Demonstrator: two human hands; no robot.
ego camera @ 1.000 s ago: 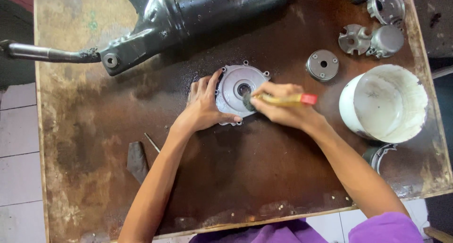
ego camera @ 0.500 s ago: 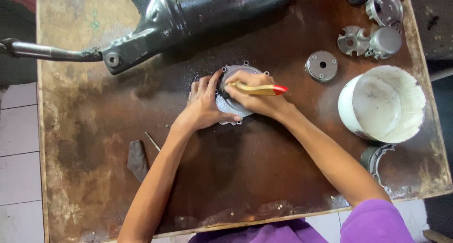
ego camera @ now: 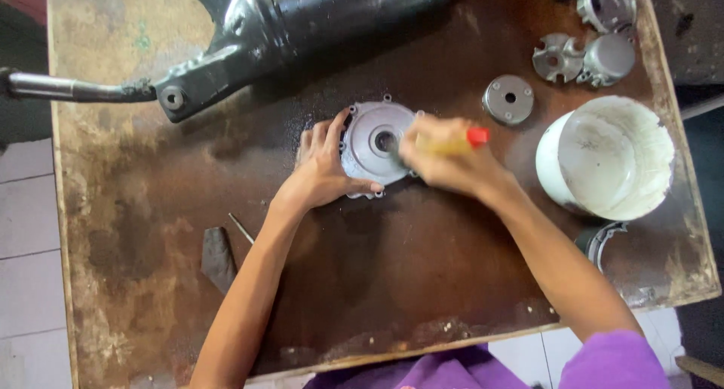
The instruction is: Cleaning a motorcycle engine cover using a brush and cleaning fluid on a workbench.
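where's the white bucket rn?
Head view, right side of the table: the white bucket stands just right of the right hand, below the small grey metal parts.

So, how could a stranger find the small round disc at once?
Start at the white bucket on the table's right side. Just up and left of it lies the small round disc, alone and flat. Unlike the lobed grey parts above, it is plain with one centre hole.

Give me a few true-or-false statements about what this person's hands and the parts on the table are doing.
1. The left hand steadies a round grey metal cover. True.
2. The right hand holds a brush with a red-tipped handle. True.
3. The white bucket lies beside the left hand. False: it stands beyond the right hand, near the table's right edge.
4. The big black casing lies between the two arms. False: it lies at the table's far side.
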